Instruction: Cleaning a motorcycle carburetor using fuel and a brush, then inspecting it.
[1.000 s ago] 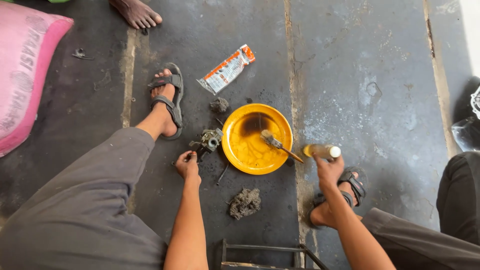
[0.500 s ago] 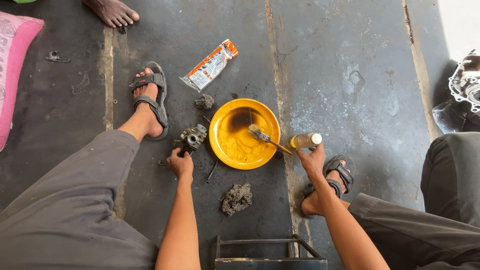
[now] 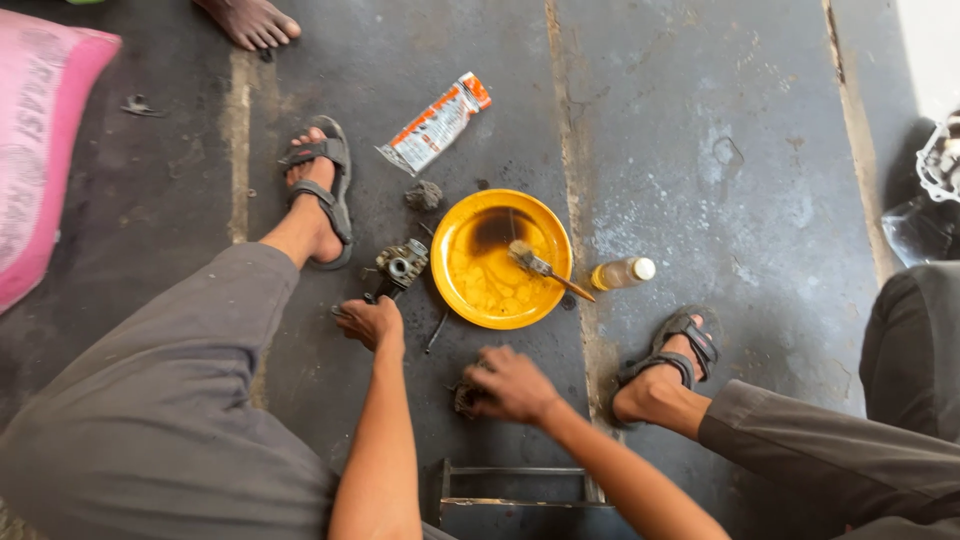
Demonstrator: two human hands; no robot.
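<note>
My left hand (image 3: 370,322) is curled on the lower end of a small grimy carburetor (image 3: 402,265) that rests on the dark floor beside my left foot. Nearer to me, my right hand (image 3: 510,385) closes over a dirty dark rag (image 3: 463,400) on the floor. Between them and farther out stands a yellow bowl (image 3: 470,290) with oily liquid, a brush (image 3: 540,265) lying across it. Just right of the bowl, a small bottle of amber liquid with a white cap (image 3: 622,272) lies on its side, apart from both hands.
An orange-and-white tube (image 3: 435,125) and a small dark lump (image 3: 423,195) lie beyond the bowl. A pink sack (image 3: 40,150) is at far left, another person's bare foot (image 3: 250,20) at the top. A metal frame (image 3: 520,485) sits under me. A clear plastic bag (image 3: 935,180) is at right.
My right hand has let go of the bottle, which now lies beside the bowl, and has moved left and nearer to grasp the rag. My left hand stays at the carburetor.
</note>
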